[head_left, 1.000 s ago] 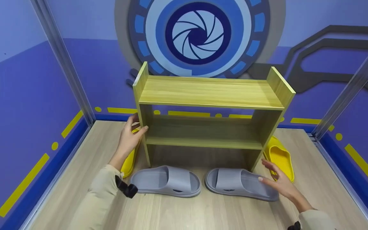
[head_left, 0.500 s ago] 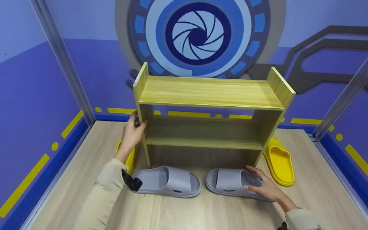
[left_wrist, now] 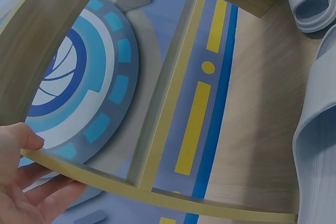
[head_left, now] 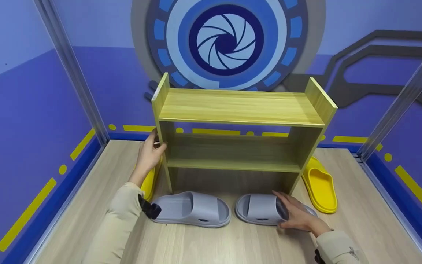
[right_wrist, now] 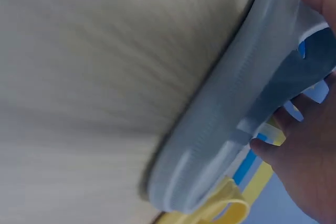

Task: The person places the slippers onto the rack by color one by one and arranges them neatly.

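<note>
A light wooden shelf (head_left: 240, 106) stands upright on the floor panel. My left hand (head_left: 148, 156) grips the edge of its left side board; in the left wrist view the thumb lies on one face of the board (left_wrist: 105, 183) and the fingers on the other. In front of the shelf, two grey slippers lie toe to toe. Over the right grey slipper (head_left: 260, 207), my right hand (head_left: 297, 214) spans its width, thumb at the near side and fingers at the far side. The right wrist view shows that hand (right_wrist: 310, 150) holding the slipper. The left grey slipper (head_left: 205, 207) is untouched.
One yellow slipper (head_left: 322, 183) lies right of the shelf. Another yellow slipper (head_left: 148, 185) is at the left, partly hidden by my left arm. Blue printed walls (head_left: 97, 80) and metal corner posts (head_left: 73, 69) enclose the wooden floor panel (head_left: 218, 245).
My right hand has moved left and down from the right slipper's heel and closed round its middle. My left hand has shifted slightly up the board. The shelf and slippers stay in place.
</note>
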The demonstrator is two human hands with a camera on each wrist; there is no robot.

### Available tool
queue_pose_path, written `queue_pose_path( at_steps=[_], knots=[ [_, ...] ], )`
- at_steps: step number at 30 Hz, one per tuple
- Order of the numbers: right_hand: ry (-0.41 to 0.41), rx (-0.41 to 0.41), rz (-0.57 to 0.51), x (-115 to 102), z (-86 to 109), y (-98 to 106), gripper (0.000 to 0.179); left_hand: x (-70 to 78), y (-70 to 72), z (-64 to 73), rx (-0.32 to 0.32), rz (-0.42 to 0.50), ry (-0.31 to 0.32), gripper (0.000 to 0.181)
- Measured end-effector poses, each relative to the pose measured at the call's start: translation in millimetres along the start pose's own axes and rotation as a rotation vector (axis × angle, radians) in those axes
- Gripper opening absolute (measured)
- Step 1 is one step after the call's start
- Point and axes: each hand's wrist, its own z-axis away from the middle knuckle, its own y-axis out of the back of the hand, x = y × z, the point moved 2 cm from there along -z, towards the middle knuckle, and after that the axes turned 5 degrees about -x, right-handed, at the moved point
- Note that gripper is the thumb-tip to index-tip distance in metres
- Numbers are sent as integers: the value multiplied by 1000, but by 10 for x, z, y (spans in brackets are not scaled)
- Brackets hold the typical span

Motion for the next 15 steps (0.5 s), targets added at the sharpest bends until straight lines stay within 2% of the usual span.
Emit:
queue_pose_path(
  at_steps=[5, 10, 15],
  knots=[
    [-68, -56, 71, -25, -17, 26, 103, -11, 7, -4, -5, -2, 0, 51],
    [-37, -46, 118, 14, -19, 29, 104, -9, 6, -7, -11, 0, 2, 52],
    [-21, -23, 112, 44, -11, 11, 101, -15, 1, -5, -20, 18, -4, 53]
  ],
)
